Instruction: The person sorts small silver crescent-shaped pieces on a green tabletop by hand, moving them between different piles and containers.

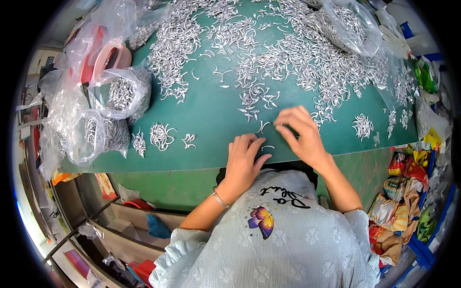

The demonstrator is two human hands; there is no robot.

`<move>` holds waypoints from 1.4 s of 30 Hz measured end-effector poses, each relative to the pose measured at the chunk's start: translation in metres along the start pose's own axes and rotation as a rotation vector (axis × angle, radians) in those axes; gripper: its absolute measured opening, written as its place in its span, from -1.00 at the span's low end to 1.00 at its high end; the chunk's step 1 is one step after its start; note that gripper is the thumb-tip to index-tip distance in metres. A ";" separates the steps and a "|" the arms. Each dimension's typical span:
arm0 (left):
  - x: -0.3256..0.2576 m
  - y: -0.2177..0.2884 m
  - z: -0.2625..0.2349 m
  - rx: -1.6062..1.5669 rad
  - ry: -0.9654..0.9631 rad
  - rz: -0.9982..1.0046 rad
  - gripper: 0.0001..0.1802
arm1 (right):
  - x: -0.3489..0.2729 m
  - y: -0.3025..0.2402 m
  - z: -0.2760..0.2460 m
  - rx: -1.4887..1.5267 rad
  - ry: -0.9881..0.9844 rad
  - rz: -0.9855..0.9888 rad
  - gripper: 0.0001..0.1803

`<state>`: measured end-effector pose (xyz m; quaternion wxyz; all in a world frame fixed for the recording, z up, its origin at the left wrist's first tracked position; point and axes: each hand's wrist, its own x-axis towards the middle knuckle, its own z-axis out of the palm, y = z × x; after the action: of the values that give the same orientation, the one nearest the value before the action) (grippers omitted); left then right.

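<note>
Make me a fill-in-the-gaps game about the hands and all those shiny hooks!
The table top is coloured ____.
The bracelet is on the ____ wrist.
The silver hooks at the table's left edge sit in clear plastic ____.
The right hand lies ____ from the table's near edge than the left hand.

Missing words: green; left; bags; farther

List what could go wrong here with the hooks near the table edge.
A loose hook lies between the left hand and right hand, close to the table edge; a sweep might knock it off. The small sorted clusters sit near that edge too. The big pile lies just above the fingers, so sorted and unsorted hooks could mix.
</note>
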<state>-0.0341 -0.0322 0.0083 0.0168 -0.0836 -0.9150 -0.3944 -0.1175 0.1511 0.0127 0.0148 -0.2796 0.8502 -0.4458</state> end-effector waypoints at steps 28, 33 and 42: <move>-0.008 -0.025 -0.009 0.024 0.218 -0.040 -0.82 | 0.039 -0.005 -0.004 -0.326 -0.031 -0.070 -0.80; -0.004 -0.023 -0.005 0.034 0.221 -0.026 -0.82 | 0.062 -0.002 0.042 -0.403 0.018 -0.218 -0.80; -0.007 -0.024 -0.005 0.021 0.216 0.002 -0.80 | 0.037 0.000 0.018 -0.406 -0.066 -0.192 -0.82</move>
<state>-0.0318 -0.0530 -0.0064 0.1165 -0.0415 -0.9119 -0.3913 -0.1436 0.1198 0.0101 -0.0566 -0.3709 0.8910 -0.2556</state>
